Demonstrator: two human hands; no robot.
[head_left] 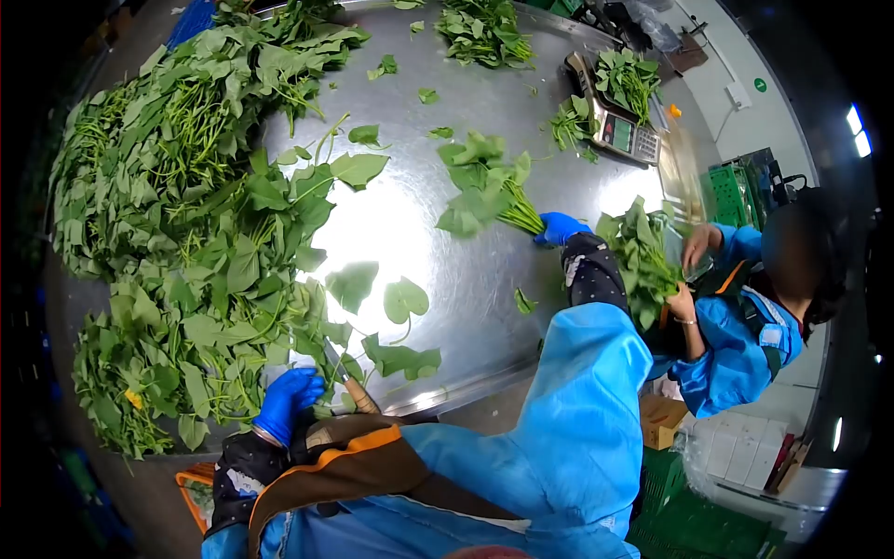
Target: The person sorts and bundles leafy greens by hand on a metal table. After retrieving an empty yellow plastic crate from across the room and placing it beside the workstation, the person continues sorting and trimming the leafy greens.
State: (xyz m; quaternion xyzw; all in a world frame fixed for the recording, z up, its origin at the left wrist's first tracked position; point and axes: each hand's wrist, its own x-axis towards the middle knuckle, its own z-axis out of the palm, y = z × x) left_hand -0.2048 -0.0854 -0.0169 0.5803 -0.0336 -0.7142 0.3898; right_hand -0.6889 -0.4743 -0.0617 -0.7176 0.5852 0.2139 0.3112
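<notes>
My right hand (562, 228), in a blue glove, is closed around the stem ends of a bunch of leafy greens (484, 186), held over the metal table with the leaves pointing left. My left hand (287, 402), also blue-gloved, is near the table's front edge beside the big heap of leafy greens (186, 186). Its fingers are loosely bent and apart, with nothing visible in them. Just right of it lies a knife with a wooden handle (361, 396), its blade partly under leaves. Loose leafy stems (405, 300) spread from the heap onto the metal table (391, 205).
A digital scale (619, 130) carrying greens stands at the back right. Another bunch (484, 33) lies at the far edge. To my right a co-worker (745, 317) holds a bunch of greens (643, 261) and a clear bag. Green crates (689, 522) stand on the floor at lower right.
</notes>
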